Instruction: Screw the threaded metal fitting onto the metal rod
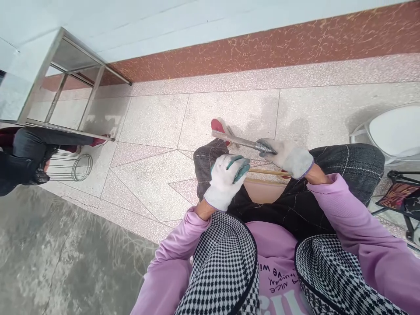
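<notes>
Speckled tile floor [154, 118] under metal rack [62, 83], wire basket [74, 166]

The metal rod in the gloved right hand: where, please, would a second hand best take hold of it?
The right hand grips the metal rod at its near, textured end. I would probably grip the bare middle of the shaft, coming from above, since it lies nearly level over the knee and is unobstructed there.

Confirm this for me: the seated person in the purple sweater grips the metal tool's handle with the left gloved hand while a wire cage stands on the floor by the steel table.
Not quite. The head view shows the right hand gripping the metal tool by its handle; the left hand is curled beside it, off the tool. The rest holds: the wire cage stands by the steel table.
</notes>
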Available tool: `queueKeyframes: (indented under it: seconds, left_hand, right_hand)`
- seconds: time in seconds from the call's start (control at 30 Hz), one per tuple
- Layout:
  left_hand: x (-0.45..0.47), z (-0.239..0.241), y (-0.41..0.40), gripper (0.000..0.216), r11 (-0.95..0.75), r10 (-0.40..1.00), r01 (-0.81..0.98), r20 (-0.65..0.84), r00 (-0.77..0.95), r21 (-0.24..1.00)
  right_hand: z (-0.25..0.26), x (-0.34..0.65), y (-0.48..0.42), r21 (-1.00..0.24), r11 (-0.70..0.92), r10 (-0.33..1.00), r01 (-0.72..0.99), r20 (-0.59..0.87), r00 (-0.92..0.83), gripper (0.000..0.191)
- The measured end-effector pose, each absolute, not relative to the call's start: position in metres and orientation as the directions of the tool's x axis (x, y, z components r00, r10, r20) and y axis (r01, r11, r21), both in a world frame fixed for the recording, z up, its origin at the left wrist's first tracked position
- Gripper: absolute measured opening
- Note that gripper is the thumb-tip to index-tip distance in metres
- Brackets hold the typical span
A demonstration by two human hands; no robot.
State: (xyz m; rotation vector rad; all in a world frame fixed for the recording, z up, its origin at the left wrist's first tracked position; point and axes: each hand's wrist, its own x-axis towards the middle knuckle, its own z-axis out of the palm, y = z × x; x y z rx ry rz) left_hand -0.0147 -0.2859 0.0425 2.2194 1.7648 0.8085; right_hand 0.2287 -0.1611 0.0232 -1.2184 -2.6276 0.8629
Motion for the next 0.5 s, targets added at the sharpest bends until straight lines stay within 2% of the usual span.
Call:
queueKeyframes:
  seconds: [0.07, 0.13, 0.2, 0.23, 0.3, 0.37, 0.4, 0.43, 0.5]
  left_hand:
    - [-0.010, 0.034, -0.274, 0.039, -0.129, 0.983, 0.772, 0.181, 0.019, 0.623]
    - [0.000, 0.023, -0.254, 0.065, 0.045, 0.997, 0.642, 0.009, -0.081, 0.766]
    - [0.014, 0.014, -0.233, 0.079, 0.119, 0.993, 0.453, -0.109, -0.047, 0.883]
    - [0.022, 0.012, -0.225, 0.079, 0.134, 0.990, 0.362, -0.144, 0.002, 0.923]
    - [0.034, 0.011, -0.215, 0.060, 0.189, 0.968, 0.237, -0.221, 0.117, 0.953]
    - [0.040, 0.014, -0.213, 0.037, 0.284, 0.933, 0.202, -0.319, 0.169, 0.937]
    - [0.040, 0.016, -0.214, 0.033, 0.312, 0.921, 0.217, -0.351, 0.171, 0.925]
    - [0.037, 0.018, -0.216, 0.033, 0.309, 0.920, 0.251, -0.355, 0.164, 0.917]
    - [0.028, 0.021, -0.218, 0.033, 0.218, 0.941, 0.391, -0.298, 0.157, 0.894]
  right_hand:
    - [0.035, 0.234, -0.156, -0.681, 0.396, 0.766, 0.616, -0.125, -0.630, 0.040]
    - [0.043, 0.234, -0.155, -0.818, 0.273, 0.780, 0.506, -0.119, -0.614, 0.039]
    - [0.048, 0.233, -0.157, -0.903, 0.192, 0.770, 0.385, -0.104, -0.629, 0.041]
    - [0.050, 0.233, -0.158, -0.930, 0.155, 0.760, 0.333, -0.103, -0.642, 0.042]
    - [0.053, 0.237, -0.156, -0.956, 0.092, 0.738, 0.278, -0.122, -0.664, 0.046]
    - [0.054, 0.244, -0.149, -0.937, 0.093, 0.751, 0.337, -0.156, -0.642, 0.046]
    - [0.053, 0.249, -0.143, -0.898, 0.124, 0.774, 0.423, -0.179, -0.607, 0.043]
    - [0.051, 0.253, -0.138, -0.824, 0.163, 0.803, 0.543, -0.209, -0.558, 0.039]
    - [0.044, 0.259, -0.130, -0.579, 0.230, 0.849, 0.782, -0.274, -0.452, 0.031]
